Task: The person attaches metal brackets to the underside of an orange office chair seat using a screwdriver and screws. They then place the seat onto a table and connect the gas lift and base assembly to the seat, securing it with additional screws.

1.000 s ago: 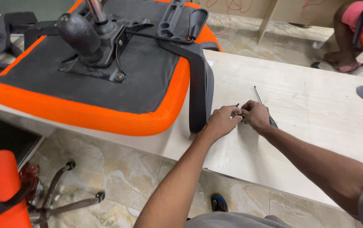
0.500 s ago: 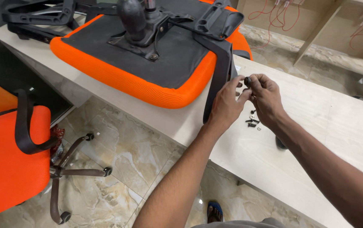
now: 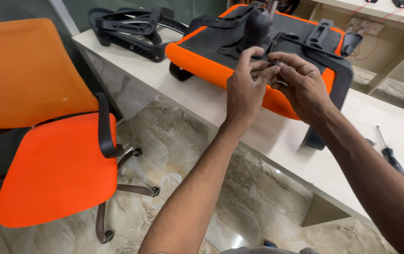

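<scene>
My left hand (image 3: 245, 89) and my right hand (image 3: 302, 86) meet in front of me, fingertips pinched together on a small dark screw (image 3: 273, 63) held between them. Just behind the hands lies an upturned orange chair seat (image 3: 202, 59) with a black underside, a metal mechanism and a black gas-lift column (image 3: 257, 26), resting on a pale wooden table (image 3: 277, 136). A black armrest (image 3: 342, 70) hangs down off the seat's right side.
A screwdriver (image 3: 388, 151) with a dark handle lies on the table at the right. Black plastic chair frame parts (image 3: 131, 28) sit at the table's far left end. An assembled orange office chair (image 3: 51, 136) stands on the marble floor to the left.
Both hands lifted off the table with the small screw and moved up toward the seat's underside. My view swung left, bringing the assembled chair into sight.
</scene>
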